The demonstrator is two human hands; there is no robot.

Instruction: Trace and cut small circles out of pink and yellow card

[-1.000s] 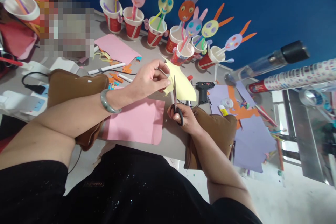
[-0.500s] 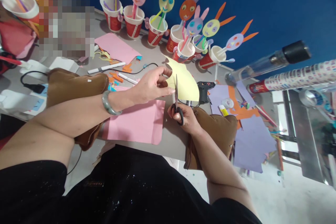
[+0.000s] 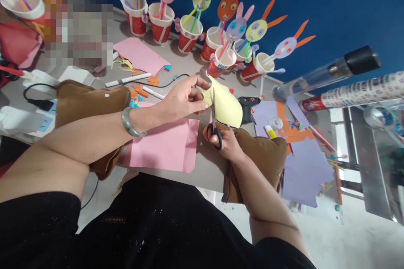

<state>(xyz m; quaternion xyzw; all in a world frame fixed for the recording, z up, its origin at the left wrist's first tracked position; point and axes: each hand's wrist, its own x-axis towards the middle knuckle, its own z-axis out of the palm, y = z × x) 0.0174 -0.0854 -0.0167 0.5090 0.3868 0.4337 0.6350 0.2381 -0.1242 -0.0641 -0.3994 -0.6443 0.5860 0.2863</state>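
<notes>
A piece of pale yellow paper (image 3: pixel 227 107) is pinched at its left edge by my left hand (image 3: pixel 186 96), thumb in front. My right hand (image 3: pixel 225 141) has its fingers through the dark handles of a pair of scissors (image 3: pixel 213 114). The blades point up and lie against the yellow paper, just right of my left thumb. A faint curved line shows on the paper near that thumb. Below my hands, a pink sheet (image 3: pixel 164 147) lies on the grey table (image 3: pixel 210 164).
Red paper cups (image 3: pixel 161 25) with paper rabbit faces on straws stand along the blue wall. Brown cushions (image 3: pixel 261 155) lie under both forearms. White markers (image 3: pixel 128 80) and orange scraps lie at left. Purple paper (image 3: pixel 304 168), a clear tube (image 3: pixel 318 76) and stacked cups (image 3: pixel 353 93) are at right.
The yellow paper has turned and bent, its right part shifting slightly down and right. The scissors' blades have moved a little along it. Both hands keep their hold.
</notes>
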